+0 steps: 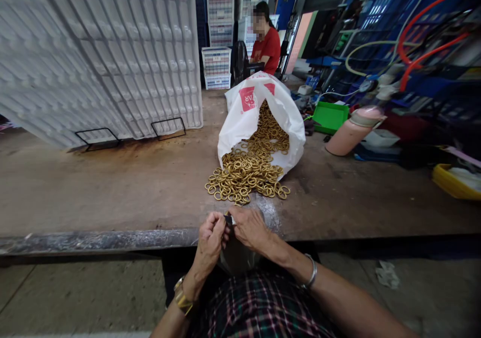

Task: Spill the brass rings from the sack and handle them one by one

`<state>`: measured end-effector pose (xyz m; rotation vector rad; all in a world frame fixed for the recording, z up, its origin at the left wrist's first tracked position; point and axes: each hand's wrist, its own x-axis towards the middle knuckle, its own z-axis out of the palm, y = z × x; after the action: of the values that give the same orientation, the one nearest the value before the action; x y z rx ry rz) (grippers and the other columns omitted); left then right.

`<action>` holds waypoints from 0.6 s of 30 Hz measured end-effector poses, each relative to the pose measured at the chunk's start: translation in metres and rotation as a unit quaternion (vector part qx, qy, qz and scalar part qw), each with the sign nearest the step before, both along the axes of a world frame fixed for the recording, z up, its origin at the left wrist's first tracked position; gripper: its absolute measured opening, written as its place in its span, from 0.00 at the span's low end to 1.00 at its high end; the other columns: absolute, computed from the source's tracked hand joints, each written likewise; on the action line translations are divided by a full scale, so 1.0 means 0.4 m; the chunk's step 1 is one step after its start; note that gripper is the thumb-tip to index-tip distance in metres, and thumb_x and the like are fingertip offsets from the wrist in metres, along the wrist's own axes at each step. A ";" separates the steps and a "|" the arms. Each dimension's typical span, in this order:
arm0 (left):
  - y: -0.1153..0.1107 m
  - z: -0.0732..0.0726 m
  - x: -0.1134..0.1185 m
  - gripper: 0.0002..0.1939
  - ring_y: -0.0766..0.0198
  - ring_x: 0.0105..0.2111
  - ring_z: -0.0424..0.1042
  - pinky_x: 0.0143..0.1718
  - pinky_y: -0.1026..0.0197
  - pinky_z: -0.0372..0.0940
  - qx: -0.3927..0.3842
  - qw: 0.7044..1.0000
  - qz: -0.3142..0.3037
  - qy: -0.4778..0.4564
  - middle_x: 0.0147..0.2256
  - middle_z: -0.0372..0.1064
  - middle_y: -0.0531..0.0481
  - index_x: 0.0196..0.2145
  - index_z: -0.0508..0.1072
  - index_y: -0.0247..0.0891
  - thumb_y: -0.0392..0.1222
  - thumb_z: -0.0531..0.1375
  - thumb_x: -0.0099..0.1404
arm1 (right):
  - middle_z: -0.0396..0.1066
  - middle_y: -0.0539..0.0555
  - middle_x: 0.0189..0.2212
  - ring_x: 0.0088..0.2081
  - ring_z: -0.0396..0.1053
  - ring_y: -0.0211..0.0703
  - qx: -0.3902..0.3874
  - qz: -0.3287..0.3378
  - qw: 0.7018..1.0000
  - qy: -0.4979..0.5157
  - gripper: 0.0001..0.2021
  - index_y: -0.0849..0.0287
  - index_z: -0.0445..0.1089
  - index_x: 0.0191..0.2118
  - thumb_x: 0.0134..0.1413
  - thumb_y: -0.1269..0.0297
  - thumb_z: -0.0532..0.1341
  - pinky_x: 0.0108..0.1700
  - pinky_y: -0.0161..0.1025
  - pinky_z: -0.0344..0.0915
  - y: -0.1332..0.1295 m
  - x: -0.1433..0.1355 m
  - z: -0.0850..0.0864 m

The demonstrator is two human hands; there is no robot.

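Note:
My left hand (213, 238) is closed at the table's front edge, its thumb and fingers pinching a small black piece (228, 219). Close against it, my right hand (250, 226) is closed too, fingertips touching the far side of that piece. A bit of gold colour shows at the right fingertips, too small to name. Just beyond both hands lies a heap of gold-coloured rings (244, 178). The rings spill from the mouth of a white plastic bag (296, 142) lying on its side. Under my hands, something greyish and see-through hangs over my lap, partly hidden.
Translucent ribbed panels (150, 52) stand at left on the table (131, 193), by black wire stands (169, 126). At right are a pink bottle (345, 136), a green tray (330, 116) and a yellow tray (453, 185). A person in red (270, 50) sits beyond, near stacked crates (217, 60).

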<state>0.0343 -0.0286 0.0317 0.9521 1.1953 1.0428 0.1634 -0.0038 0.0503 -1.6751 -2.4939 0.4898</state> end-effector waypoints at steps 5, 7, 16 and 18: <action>-0.006 0.009 0.000 0.18 0.74 0.16 0.59 0.16 0.71 0.54 -0.001 1.000 0.009 0.003 0.20 0.60 0.58 0.28 0.60 0.38 0.57 0.56 0.56 | 0.72 0.56 0.34 0.33 0.69 0.42 -0.015 -0.015 1.000 -0.016 0.10 0.59 0.64 0.39 0.53 0.71 0.49 0.31 0.35 0.53 0.000 -0.010 0.014; -0.007 0.009 -0.001 0.18 0.74 0.16 0.59 0.16 0.71 0.54 0.001 1.000 0.011 0.006 0.20 0.60 0.58 0.27 0.60 0.38 0.57 0.55 0.56 | 0.72 0.57 0.34 0.33 0.70 0.43 -0.015 -0.012 1.000 -0.021 0.10 0.59 0.64 0.39 0.54 0.69 0.49 0.30 0.36 0.53 0.000 -0.013 0.019; -0.025 0.016 -0.006 0.17 0.74 0.17 0.58 0.17 0.71 0.54 0.016 0.999 0.030 -0.005 0.19 0.59 0.58 0.25 0.60 0.38 0.55 0.55 0.57 | 0.72 0.58 0.33 0.32 0.69 0.44 -0.010 -0.048 0.998 -0.042 0.11 0.61 0.64 0.39 0.52 0.73 0.49 0.30 0.36 0.53 0.010 -0.021 0.029; -0.032 0.019 -0.009 0.17 0.74 0.17 0.58 0.17 0.71 0.54 0.020 0.999 0.028 -0.023 0.19 0.60 0.58 0.25 0.59 0.38 0.54 0.55 0.58 | 0.72 0.58 0.32 0.32 0.69 0.43 0.005 -0.057 0.998 -0.037 0.11 0.61 0.63 0.39 0.50 0.74 0.50 0.30 0.35 0.52 0.022 -0.007 0.029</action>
<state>0.0307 -0.0415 0.0392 0.9261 1.1729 1.1317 0.1605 0.0048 0.0620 -1.8518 -2.4264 0.4100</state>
